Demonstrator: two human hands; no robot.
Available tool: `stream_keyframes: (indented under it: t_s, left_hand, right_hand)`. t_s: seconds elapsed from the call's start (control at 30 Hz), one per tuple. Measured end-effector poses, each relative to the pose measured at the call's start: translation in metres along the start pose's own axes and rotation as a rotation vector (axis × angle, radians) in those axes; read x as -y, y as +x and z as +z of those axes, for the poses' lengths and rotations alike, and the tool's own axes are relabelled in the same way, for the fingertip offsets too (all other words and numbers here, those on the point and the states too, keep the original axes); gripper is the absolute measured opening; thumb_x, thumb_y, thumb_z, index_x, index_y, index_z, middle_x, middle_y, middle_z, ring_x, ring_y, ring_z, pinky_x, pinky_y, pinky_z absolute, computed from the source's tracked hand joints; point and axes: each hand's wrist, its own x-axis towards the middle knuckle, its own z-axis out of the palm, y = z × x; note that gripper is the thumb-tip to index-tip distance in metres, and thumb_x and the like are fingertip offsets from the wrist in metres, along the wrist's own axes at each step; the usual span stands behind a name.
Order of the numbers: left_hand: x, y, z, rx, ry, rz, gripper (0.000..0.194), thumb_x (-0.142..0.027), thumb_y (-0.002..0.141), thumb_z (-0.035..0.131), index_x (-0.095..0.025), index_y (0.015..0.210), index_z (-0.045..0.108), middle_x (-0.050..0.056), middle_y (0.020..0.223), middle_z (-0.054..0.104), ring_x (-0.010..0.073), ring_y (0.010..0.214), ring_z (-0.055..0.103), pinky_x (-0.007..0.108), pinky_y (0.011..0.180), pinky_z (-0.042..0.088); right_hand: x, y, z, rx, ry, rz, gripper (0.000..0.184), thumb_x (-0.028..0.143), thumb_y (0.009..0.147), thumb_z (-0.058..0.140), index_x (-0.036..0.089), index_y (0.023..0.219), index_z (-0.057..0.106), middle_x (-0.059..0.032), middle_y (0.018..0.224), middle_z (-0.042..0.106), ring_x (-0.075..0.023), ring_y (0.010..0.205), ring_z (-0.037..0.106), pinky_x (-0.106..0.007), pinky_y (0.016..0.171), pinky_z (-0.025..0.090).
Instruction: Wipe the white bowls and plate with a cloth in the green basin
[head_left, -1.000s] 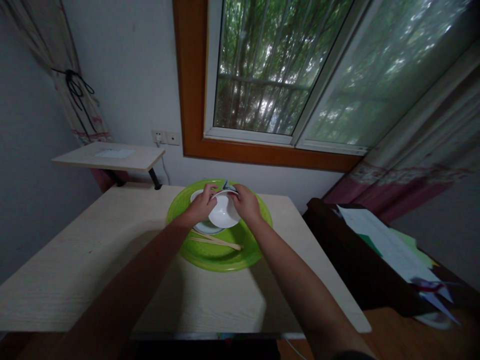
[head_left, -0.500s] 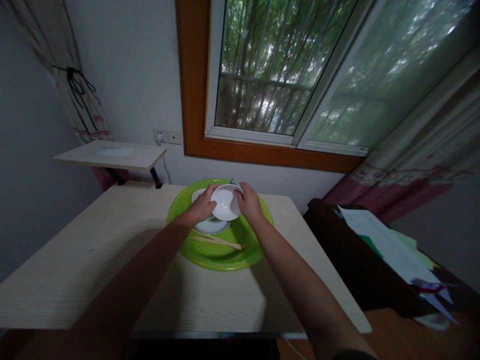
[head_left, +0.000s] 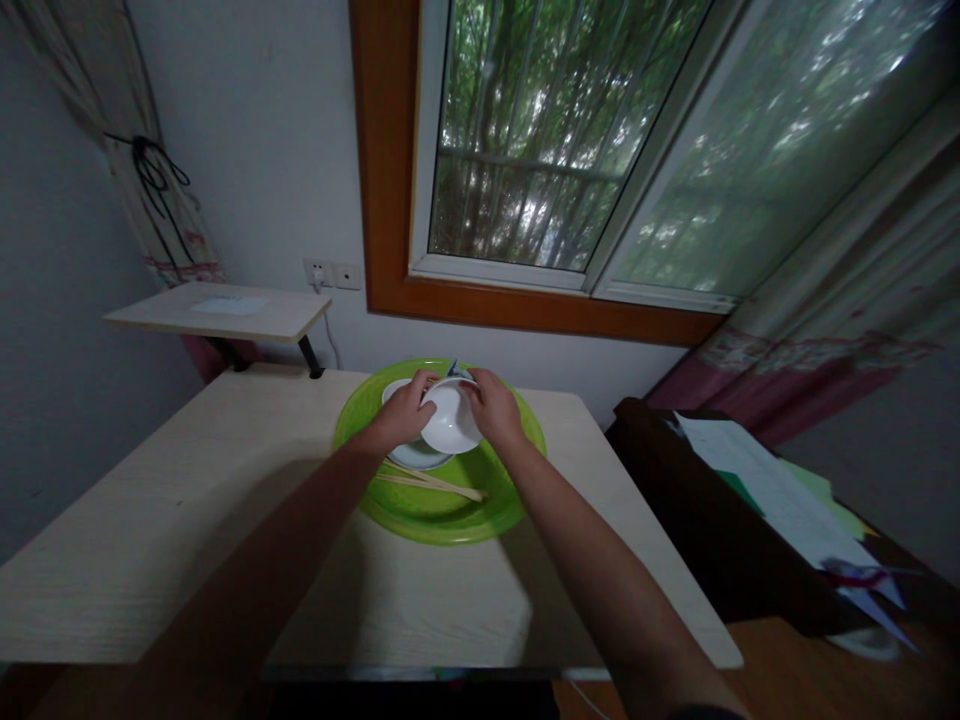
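A white bowl (head_left: 451, 420) is tilted toward me above a round green basin (head_left: 439, 530). My left hand (head_left: 403, 412) grips the bowl's left rim, thumb at its edge. On the opposite side, my right hand (head_left: 493, 405) holds the rim with the fingers partly hidden. Beneath the held bowl lies a white plate (head_left: 418, 457), partly covered. Another white dish (head_left: 391, 389) shows behind my left hand. Several light wooden chopsticks (head_left: 435, 482) rest in the front of the basin. A small bluish cloth-like thing (head_left: 457, 369) sticks up behind the bowl; its kind is unclear.
The basin stands on a pale wooden table (head_left: 247, 450). A raised shelf (head_left: 225, 315) with a paper on it stands at the back left. A wall socket (head_left: 331, 274) and window lie beyond. To the right is a dark piece of furniture (head_left: 675, 500) with papers.
The bowl has come slightly down and toward me, and its angle has shifted a little. Both hands still hold it. More of the bluish thing shows behind it.
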Motion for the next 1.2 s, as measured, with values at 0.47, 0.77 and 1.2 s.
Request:
stream_keyframes:
  t_s: [0.47, 0.77, 1.2]
  left_hand:
    - [0.001, -0.001, 0.002, 0.003, -0.135, 0.034, 0.076, -0.011, 0.072, 0.048, -0.013, 0.147, 0.032, 0.016, 0.147, 0.049, 0.0250, 0.134, 0.049, 0.041, 0.117, 0.036]
    - [-0.002, -0.002, -0.005, -0.114, 0.008, 0.048, 0.067, -0.008, 0.076, 0.044, -0.020, 0.142, 0.045, 0.009, 0.140, 0.059, 0.0246, 0.128, 0.056, 0.041, 0.113, 0.041]
    - [-0.004, 0.000, -0.010, 0.010, 0.244, 0.133, 0.057, -0.011, 0.088, 0.044, -0.020, 0.144, 0.052, 0.008, 0.146, 0.057, 0.0219, 0.133, 0.054, 0.039, 0.118, 0.037]
  right_hand:
    - [-0.011, 0.005, 0.005, -0.110, 0.190, 0.118, 0.027, 0.026, 0.091, 0.048, 0.018, 0.109, 0.065, -0.0102, 0.105, 0.071, -0.0250, 0.098, 0.064, -0.037, 0.091, 0.049]
    - [0.001, -0.001, -0.001, -0.047, -0.057, -0.021, 0.038, 0.023, 0.096, 0.046, 0.015, 0.130, 0.059, -0.0155, 0.117, 0.065, -0.0284, 0.106, 0.061, -0.039, 0.095, 0.048]
    - [0.016, -0.003, -0.012, 0.063, -0.200, -0.055, 0.038, 0.019, 0.093, 0.051, 0.023, 0.128, 0.065, -0.0118, 0.111, 0.068, -0.0268, 0.099, 0.062, -0.034, 0.087, 0.048]
